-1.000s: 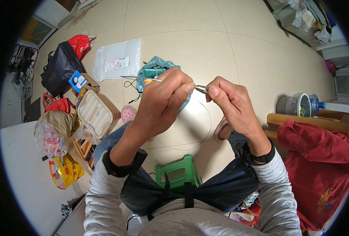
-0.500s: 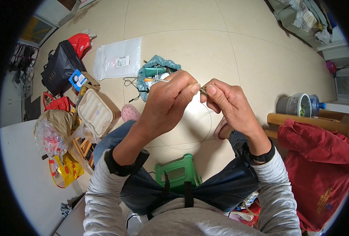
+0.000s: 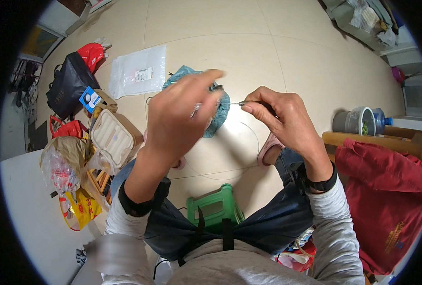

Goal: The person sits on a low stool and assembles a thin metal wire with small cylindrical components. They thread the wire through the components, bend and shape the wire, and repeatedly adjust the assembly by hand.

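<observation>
My right hand (image 3: 287, 116) is closed, thumb and fingers pinching a thin metal rod (image 3: 235, 103) with a dark end at the fingertips. The rod points left toward my other hand. My left hand (image 3: 180, 111) is smeared by motion, its index finger stretched out; something small and dark shows near its fingertips, too blurred to name. Below the hands a thin cord (image 3: 258, 145) curves in a wide loop; where its ends go is hidden. Behind my left hand lies a teal drawstring bag (image 3: 224, 116) on the floor, its contents mostly covered.
A green plastic stool (image 3: 230, 204) stands between my legs. To the left are a white plastic mailer (image 3: 137, 71), a black bag (image 3: 73, 85), a lidded storage box (image 3: 113, 135) and several shopping bags. On the right, a red cloth (image 3: 382, 204) hangs near a wooden bench (image 3: 363, 140).
My hands, close together before, are now apart. The left has moved left and slightly down; the right has barely moved. The thin rod now shows in the gap, and the teal bag shows more.
</observation>
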`<state>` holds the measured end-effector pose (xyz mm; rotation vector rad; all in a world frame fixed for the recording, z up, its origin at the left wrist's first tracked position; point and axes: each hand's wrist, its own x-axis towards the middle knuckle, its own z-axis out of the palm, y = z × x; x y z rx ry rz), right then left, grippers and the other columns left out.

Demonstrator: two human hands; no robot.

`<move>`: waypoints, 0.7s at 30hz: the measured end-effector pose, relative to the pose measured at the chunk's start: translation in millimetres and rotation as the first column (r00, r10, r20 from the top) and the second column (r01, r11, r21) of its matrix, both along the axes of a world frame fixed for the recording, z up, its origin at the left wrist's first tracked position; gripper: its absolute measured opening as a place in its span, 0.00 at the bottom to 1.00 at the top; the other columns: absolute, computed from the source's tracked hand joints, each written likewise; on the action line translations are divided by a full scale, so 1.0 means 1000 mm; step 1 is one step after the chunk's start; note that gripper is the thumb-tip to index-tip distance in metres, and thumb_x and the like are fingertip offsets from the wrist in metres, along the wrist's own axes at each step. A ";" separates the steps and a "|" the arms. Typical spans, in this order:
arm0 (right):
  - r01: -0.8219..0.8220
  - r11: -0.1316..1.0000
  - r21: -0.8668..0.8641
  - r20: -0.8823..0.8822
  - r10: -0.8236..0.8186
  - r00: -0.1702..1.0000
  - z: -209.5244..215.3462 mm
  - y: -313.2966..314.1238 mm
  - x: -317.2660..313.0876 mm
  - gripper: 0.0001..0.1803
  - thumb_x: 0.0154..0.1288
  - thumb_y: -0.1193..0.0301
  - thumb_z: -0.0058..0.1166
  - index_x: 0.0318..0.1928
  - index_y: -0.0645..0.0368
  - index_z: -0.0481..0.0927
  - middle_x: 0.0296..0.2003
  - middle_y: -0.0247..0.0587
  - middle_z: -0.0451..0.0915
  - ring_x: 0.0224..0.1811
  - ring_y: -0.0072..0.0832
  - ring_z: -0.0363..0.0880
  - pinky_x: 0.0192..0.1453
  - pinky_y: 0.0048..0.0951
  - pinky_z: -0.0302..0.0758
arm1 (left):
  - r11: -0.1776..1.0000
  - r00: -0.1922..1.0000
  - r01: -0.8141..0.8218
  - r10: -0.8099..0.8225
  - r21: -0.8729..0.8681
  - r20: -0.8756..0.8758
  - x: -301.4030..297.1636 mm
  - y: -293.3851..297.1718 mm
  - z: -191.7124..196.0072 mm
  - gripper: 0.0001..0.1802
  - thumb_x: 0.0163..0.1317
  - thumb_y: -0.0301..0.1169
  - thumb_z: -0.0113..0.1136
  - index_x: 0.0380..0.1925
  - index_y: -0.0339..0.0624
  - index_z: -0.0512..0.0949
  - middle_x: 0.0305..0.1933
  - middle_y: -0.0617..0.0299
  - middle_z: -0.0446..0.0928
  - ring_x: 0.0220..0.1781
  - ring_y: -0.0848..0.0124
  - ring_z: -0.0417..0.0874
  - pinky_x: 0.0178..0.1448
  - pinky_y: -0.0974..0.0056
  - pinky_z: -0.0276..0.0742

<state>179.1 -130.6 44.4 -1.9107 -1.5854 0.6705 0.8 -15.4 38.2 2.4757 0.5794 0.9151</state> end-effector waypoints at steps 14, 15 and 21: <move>-0.069 0.565 0.822 0.346 -0.400 0.849 0.085 -0.035 -0.002 0.12 0.47 0.76 0.63 0.34 0.56 0.76 0.30 0.40 0.73 0.34 0.37 0.70 0.41 0.36 0.67 | 0.816 0.917 0.267 -0.052 -0.513 0.395 0.030 -0.013 0.042 0.09 0.67 0.27 0.53 0.42 0.33 0.75 0.23 0.63 0.70 0.23 0.78 0.68 0.27 0.71 0.65; -0.133 0.571 0.810 0.390 -0.356 0.849 0.097 -0.046 -0.005 0.13 0.49 0.74 0.62 0.37 0.56 0.77 0.33 0.39 0.74 0.34 0.36 0.70 0.41 0.34 0.68 | 0.754 0.905 0.301 -0.033 -0.584 0.424 0.030 -0.013 0.051 0.09 0.68 0.28 0.52 0.43 0.33 0.75 0.23 0.66 0.70 0.24 0.80 0.67 0.27 0.72 0.64; 0.376 0.770 0.515 -0.662 0.078 0.746 0.119 -0.031 -0.009 0.14 0.67 0.71 0.54 0.49 0.66 0.76 0.42 0.41 0.76 0.35 0.22 0.77 0.42 0.25 0.75 | 0.636 0.776 0.576 -0.229 -0.514 0.587 0.044 -0.018 0.078 0.10 0.70 0.28 0.49 0.45 0.33 0.74 0.27 0.67 0.70 0.26 0.82 0.66 0.29 0.75 0.63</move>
